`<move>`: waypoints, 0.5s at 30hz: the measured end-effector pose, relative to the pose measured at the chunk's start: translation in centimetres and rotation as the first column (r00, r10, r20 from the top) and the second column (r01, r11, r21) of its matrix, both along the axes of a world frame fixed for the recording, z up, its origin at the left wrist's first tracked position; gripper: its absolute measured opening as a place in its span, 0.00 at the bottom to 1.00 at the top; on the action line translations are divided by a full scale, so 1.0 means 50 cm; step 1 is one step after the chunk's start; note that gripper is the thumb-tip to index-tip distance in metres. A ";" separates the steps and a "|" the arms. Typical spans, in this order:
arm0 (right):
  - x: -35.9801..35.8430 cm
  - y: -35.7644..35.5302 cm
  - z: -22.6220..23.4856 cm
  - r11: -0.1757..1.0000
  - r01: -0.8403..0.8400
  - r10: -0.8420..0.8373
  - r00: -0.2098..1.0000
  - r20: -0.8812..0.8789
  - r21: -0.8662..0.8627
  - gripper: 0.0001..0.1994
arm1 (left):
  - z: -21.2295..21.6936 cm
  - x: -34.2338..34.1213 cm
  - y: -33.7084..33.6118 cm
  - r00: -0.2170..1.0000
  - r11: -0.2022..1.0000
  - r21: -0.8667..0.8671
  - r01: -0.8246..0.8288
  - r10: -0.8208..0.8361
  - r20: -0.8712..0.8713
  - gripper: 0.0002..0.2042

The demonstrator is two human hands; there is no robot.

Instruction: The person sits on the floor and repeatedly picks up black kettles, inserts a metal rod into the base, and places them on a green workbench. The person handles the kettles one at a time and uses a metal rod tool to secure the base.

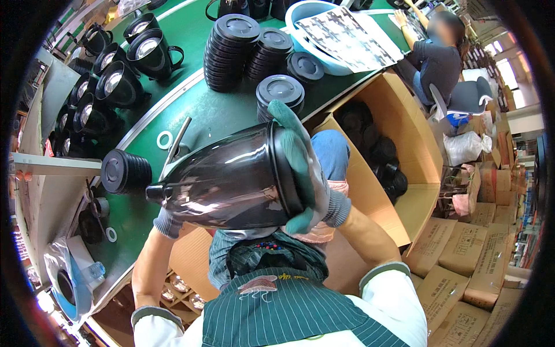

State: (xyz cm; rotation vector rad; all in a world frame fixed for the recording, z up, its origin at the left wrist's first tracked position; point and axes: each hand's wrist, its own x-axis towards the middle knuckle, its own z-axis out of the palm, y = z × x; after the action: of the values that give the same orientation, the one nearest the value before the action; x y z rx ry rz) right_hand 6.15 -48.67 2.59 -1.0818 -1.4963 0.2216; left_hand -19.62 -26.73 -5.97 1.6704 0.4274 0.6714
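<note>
I hold a large glossy black jug-shaped vessel (231, 179) on its side in front of my chest. Its narrow end with a small protruding part points left. My right hand (303, 179), in a green and grey work glove, is closed round the wide rimmed end. My left hand (168, 223) grips it from beneath near the narrow end; the grey cuff shows but the fingers are mostly hidden. A thin metal rod (179, 136) sticks up behind the vessel; what it belongs to is hidden. Left of it lies a tilted stack of black ribbed discs (125, 172).
Black handled jugs (151, 55) line the bench's far left. Stacks of round black lids (231, 52) stand beyond my hands, beside a blue basin (300, 11). An open carton (404, 133) with black parts is right; stacked cartons (451, 277) lie beyond. A co-worker (436, 58) sits far right.
</note>
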 end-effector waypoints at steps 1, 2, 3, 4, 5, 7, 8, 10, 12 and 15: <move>-0.009 0.000 -0.012 0.992 -0.060 0.030 0.967 -0.253 -0.109 0.54 | 0.072 0.036 -0.012 1.000 0.987 0.160 -0.022 0.021 0.005 0.12; -0.016 -0.008 -0.024 0.978 -0.098 -0.008 0.866 -0.500 -0.186 0.47 | 0.135 0.084 -0.023 0.999 0.952 0.303 -0.039 0.033 0.027 0.12; -0.019 -0.030 -0.062 0.957 -0.147 -0.050 0.762 -0.646 -0.249 0.40 | 0.193 0.098 -0.019 0.999 0.826 0.563 0.006 -0.027 0.028 0.13; -0.024 -0.046 -0.096 0.935 -0.204 -0.103 0.624 -0.774 -0.289 0.34 | 0.256 0.104 -0.015 0.997 0.635 0.773 -0.007 -0.056 0.056 0.14; -0.005 -0.063 -0.123 0.915 -0.215 -0.108 0.685 -0.720 -0.342 0.33 | 0.268 0.104 -0.004 0.978 0.501 0.865 0.004 -0.182 0.102 0.15; 0.035 -0.105 -0.156 0.869 -0.210 -0.099 0.814 -0.573 -0.448 0.32 | 0.213 0.095 0.018 0.994 0.768 0.634 0.093 -0.110 -0.011 0.16; 0.032 -0.087 -0.138 0.892 -0.139 -0.064 0.903 -0.425 -0.430 0.36 | 0.128 0.043 0.045 0.995 0.921 0.377 0.096 -0.091 -0.031 0.19; 0.007 -0.037 -0.046 0.960 0.075 -0.084 0.996 -0.024 -0.269 0.48 | -0.059 -0.069 0.089 0.978 0.967 0.175 0.185 -0.163 -0.130 0.24; -0.006 -0.001 0.010 0.998 0.032 -0.021 0.977 0.212 -0.049 0.64 | -0.152 -0.111 0.099 0.971 0.980 -0.002 0.198 -0.196 -0.137 0.27; -0.034 -0.005 0.007 0.995 0.025 -0.027 1.000 -0.015 -0.101 0.56 | -0.145 -0.081 0.060 0.985 0.965 -0.211 0.157 -0.170 -0.043 0.28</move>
State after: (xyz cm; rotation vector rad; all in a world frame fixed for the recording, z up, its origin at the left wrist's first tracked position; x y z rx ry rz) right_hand 4.44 -48.94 2.96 -1.1764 -1.4678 0.2894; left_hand -23.68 -23.73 -13.23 1.5118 0.3842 0.4395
